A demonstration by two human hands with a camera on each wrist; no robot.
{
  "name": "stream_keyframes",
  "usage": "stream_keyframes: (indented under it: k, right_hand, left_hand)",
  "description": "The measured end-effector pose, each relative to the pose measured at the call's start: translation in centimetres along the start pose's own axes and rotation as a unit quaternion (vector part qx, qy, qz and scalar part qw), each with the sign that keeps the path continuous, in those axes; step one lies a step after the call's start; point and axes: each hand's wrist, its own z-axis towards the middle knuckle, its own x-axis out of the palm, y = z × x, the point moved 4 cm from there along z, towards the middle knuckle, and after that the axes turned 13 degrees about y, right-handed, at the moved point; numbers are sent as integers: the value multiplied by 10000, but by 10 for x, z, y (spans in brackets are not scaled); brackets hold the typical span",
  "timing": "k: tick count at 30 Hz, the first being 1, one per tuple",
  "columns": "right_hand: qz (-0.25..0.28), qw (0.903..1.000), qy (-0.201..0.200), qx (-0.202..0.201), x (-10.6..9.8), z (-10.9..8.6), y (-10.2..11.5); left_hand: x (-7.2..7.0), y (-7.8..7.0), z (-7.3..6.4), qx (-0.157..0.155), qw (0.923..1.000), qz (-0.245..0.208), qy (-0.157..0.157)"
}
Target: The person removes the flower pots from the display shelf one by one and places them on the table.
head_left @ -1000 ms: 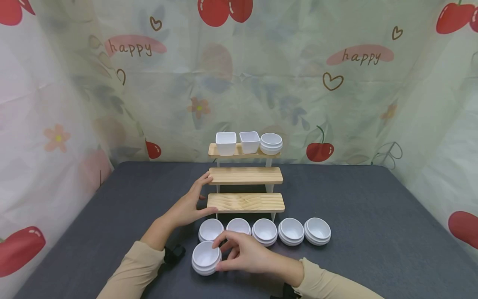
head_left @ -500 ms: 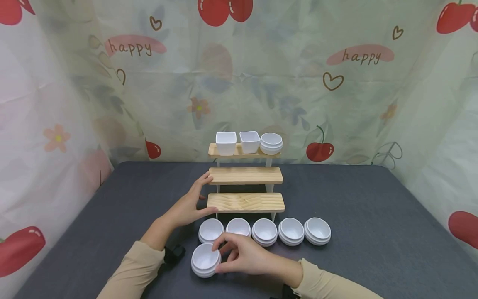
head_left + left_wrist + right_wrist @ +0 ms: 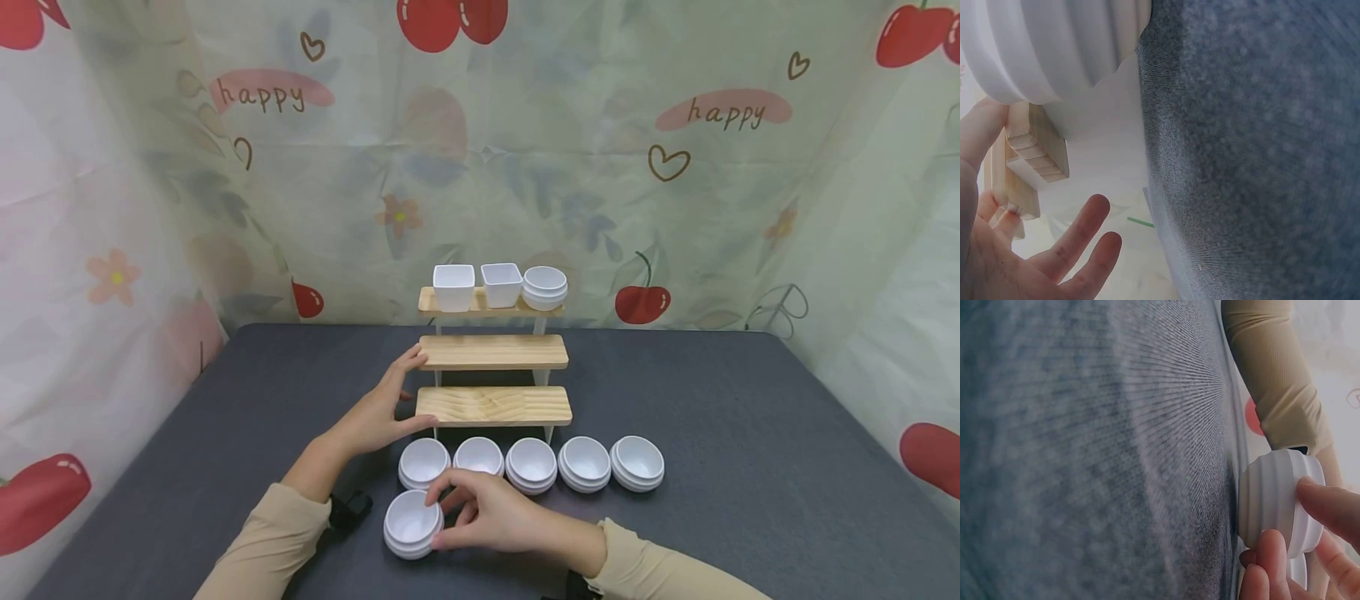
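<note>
My right hand [image 3: 498,510] pinches a small round white bowl [image 3: 412,527] with ridged sides, in front of the row. In the right wrist view, the thumb [image 3: 1329,506] lies at its rim and curled fingers are against its side; its base is right at the cloth. At the left side of a three-tier wooden display stand [image 3: 492,407] is my left hand [image 3: 375,417]. Its fingertips touch the end of the middle board, while the thumb reaches the bottom board. The ring and little fingers [image 3: 1079,234] stretch out free in the left wrist view.
Several similar round white bowls [image 3: 637,463] line up before the stand, one partly hidden behind my right hand. Two square white cups [image 3: 454,289] and a round white bowl [image 3: 545,287] stand on the top board. A printed cloth backdrop [image 3: 525,167] encloses the dark table [image 3: 712,417].
The right hand has drawn the pinched bowl slightly toward me, away from the row; over the last half second it barely shifts. The left hand stays in place on the stand.
</note>
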Motion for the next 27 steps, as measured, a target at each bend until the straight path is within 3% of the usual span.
stream_keyframes:
  k: [11, 27]
  right_hand:
    - [-45, 10000, -22, 18, 0, 1, -1]
    - [53, 9998, 16, 199, -1, 0, -1]
  left_hand:
    - [0, -1, 0, 112, 9999, -49, 4]
    - [0, 0, 0, -40, 10000, -26, 29]
